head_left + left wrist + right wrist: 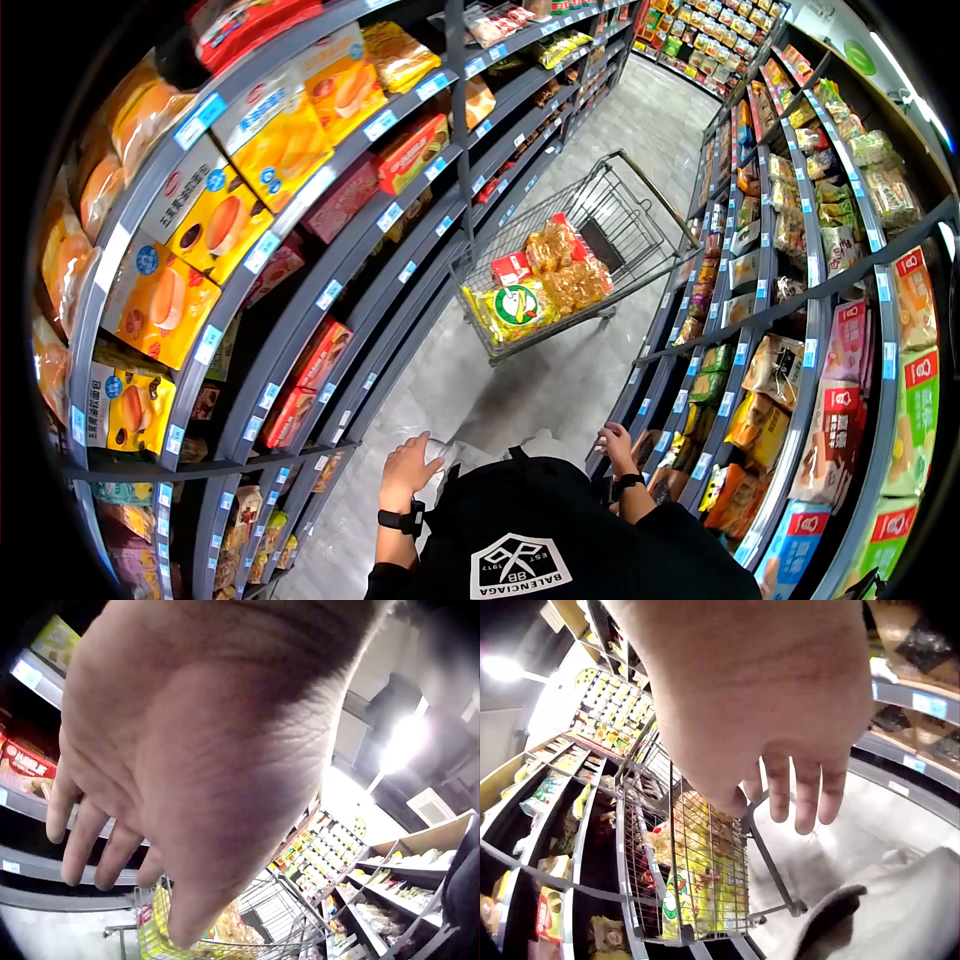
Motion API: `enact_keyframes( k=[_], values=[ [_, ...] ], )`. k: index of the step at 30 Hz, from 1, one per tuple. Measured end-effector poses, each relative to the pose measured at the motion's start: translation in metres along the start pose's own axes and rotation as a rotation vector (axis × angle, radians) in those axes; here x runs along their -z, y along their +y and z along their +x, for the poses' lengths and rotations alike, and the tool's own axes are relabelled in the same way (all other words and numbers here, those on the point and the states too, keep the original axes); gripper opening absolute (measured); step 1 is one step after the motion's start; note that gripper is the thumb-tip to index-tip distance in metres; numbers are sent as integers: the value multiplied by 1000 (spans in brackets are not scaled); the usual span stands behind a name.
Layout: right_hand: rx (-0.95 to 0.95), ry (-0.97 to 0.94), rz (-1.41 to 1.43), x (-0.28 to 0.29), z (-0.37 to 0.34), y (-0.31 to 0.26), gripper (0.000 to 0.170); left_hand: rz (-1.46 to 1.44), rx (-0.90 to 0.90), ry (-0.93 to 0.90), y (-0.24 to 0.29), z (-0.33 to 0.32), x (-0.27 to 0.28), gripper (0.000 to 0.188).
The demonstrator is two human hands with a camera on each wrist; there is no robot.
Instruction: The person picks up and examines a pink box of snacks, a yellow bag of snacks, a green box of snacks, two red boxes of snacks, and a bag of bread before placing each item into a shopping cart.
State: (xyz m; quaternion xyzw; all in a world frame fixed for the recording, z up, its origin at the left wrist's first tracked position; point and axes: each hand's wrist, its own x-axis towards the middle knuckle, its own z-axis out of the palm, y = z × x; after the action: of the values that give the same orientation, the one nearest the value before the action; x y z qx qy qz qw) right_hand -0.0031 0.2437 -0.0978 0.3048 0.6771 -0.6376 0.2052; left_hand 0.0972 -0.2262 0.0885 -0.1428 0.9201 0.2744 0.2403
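Observation:
A wire shopping cart (600, 243) stands in the aisle ahead of both hands. Inside it lie a yellow bag (518, 305) with a round green and white emblem, and clear packs of brown food (580, 286) with red labels. My left hand (408, 468) hangs in the air before my body, nearer the left shelves, its fingers extended and nothing in it. On the other side, my right hand (617, 445) is also bare, near the right shelves, with fingers loosely bent. In the right wrist view its fingers (807, 795) overlap the cart's near edge.
Tall shelves line both sides. Yellow bread packs (228, 225) and red boxes (412, 155) fill the left ones. Bagged snacks (835, 430) fill the right ones. Grey tiled floor (400, 395) runs between them, toward a wall of hanging packets (710, 45).

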Motion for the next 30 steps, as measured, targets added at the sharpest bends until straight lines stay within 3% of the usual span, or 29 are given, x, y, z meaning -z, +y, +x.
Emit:
enact_keyframes(
  k=[6,12,18,21,25,27,30],
  values=[
    [-55,1,87,74,47,5,32,-131,-88,72,88,28,-38,69],
    [-134,-5,42,103,92,-6,31,-142,-18,50,140,42,-36,69],
    [-86,-89,-171,47,142,-72,32,-39,-62,33,155,94,-23,65],
    [3,-158,-271,8,160,-119,38,15,-172,23,151,139,-20,65],
    [240,-207,-412,-38,186,-171,34,-136,-263,127,161,179,9,64],
    [408,-247,-525,-62,216,-182,37,-166,-219,175,157,193,15,63],
    [461,-301,-662,-105,243,-210,41,-98,-55,139,145,188,19,64]
  ],
)
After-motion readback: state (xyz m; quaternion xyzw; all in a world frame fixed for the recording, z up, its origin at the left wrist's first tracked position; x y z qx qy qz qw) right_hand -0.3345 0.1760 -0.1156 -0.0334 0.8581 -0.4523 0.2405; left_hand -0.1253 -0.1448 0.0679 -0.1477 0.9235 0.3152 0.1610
